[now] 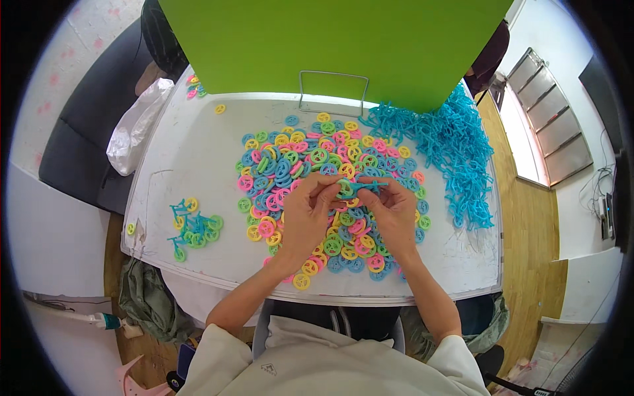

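Above a heap of small plastic wheels point(274, 168) in pink, yellow, green and blue, my two hands meet. My left hand point(305, 218) is closed, pinching a green plastic wheel point(345, 189) between thumb and fingers. Closed on a thin blue plastic frame point(374, 185), my right hand point(393, 218) holds it against the wheel. Fingers partly hide where the two pieces meet, so I cannot tell whether they are joined.
A tangled mound of blue plastic frames point(456, 142) lies at the right. Frames with wheels attached point(195, 232) are grouped at the left. A green panel point(330, 46) stands at the back behind a wire bracket point(333, 74). A white bag point(137, 129) hangs at the table's left edge.
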A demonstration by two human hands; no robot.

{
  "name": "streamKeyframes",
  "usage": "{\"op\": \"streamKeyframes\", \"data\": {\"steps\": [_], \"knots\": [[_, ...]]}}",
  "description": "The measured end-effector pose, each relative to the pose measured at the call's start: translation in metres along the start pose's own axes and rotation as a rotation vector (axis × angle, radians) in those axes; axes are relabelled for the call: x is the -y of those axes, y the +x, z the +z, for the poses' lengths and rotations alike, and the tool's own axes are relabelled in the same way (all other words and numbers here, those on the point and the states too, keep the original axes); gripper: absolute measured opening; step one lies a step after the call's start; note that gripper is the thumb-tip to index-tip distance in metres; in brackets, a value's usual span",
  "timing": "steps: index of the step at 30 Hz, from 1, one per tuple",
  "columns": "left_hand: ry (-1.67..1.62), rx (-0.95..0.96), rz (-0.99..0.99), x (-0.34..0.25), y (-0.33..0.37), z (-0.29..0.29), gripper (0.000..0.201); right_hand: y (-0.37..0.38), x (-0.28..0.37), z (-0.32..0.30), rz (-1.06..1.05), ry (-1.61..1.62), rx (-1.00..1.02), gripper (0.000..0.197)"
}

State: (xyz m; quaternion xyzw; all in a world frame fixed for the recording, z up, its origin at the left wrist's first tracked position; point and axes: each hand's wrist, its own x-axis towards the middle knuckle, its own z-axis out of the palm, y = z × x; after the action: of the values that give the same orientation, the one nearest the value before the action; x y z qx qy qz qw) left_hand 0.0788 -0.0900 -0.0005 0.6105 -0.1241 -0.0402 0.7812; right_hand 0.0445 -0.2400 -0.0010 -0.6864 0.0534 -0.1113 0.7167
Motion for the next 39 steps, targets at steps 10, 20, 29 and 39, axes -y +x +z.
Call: {"op": "streamKeyframes", "data": {"steps": [10, 20, 29, 39], "knots": [[0.162, -0.001, 0.080, 0.005, -0.003, -0.002, 0.022, 0.004, -0.010, -0.006, 0.011, -0.106, -0.009, 0.015], [0.433, -0.038, 0.325, 0.002, -0.010, 0.006, 0.030, -0.002, -0.013, 0.000, 0.241, 0.436, 0.025, 0.013], [0.077, -0.048, 0.084, 0.005, -0.008, 0.008, 0.019, -0.007, -0.007, 0.008, -0.127, -0.096, -0.185, 0.014], [0.653, -0.044, 0.636, -0.003, -0.021, -0.001, 0.028, -0.003, 0.001, 0.013, 0.092, 0.234, 0.040, 0.038]]}}
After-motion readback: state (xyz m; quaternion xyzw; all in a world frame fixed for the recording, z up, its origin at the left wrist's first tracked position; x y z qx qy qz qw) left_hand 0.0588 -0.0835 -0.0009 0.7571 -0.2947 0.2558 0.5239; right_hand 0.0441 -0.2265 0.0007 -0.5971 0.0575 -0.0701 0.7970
